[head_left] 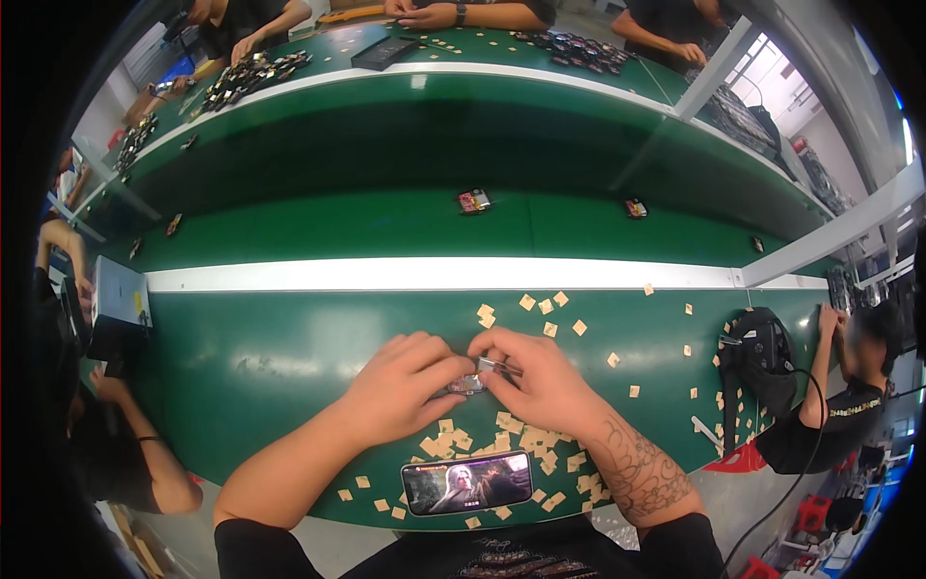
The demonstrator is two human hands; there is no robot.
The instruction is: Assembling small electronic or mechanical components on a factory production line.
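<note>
My left hand point(410, 381) is closed on the edge of a small flat dark part with shiny, reddish patches point(467, 384), low over the green bench. From the other side my right hand point(531, 378) meets it, thumb and forefinger pinched on a small silvery piece point(486, 365) at the part's upper edge. Fingers hide much of both pieces, and their exact kind cannot be made out. Below the hands lie many small tan square pieces point(444, 444), loosely scattered. A phone point(468, 484) playing a video rests among them at the near edge.
Beyond the bench's white rail point(405, 274), a sunken green belt carries small parts, one a red-and-dark part point(474, 201). A black backpack point(767, 357) sits at right, a grey box point(121, 294) at left. Co-workers sit on both sides and across, near piles of dark parts point(579, 50).
</note>
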